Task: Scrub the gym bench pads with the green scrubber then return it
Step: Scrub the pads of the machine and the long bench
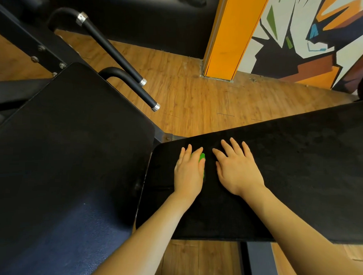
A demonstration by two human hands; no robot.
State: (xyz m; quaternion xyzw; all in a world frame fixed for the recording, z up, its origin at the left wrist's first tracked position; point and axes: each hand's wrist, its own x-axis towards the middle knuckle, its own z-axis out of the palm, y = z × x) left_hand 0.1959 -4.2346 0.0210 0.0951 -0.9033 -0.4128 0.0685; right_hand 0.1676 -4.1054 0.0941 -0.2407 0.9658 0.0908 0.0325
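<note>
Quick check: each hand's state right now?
Left hand: open, fingers flat, pressing the green scrubber onto the bench pad.
Right hand: open, flat on the pad.

No legible text or labels.

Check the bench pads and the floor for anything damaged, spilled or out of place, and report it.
Nothing stands out. The right pad and the left pad look whole, with no tear or spill showing. The left hand presses the green scrubber flat on the right pad; the right hand rests open beside it. The wooden floor looks dry.
</note>
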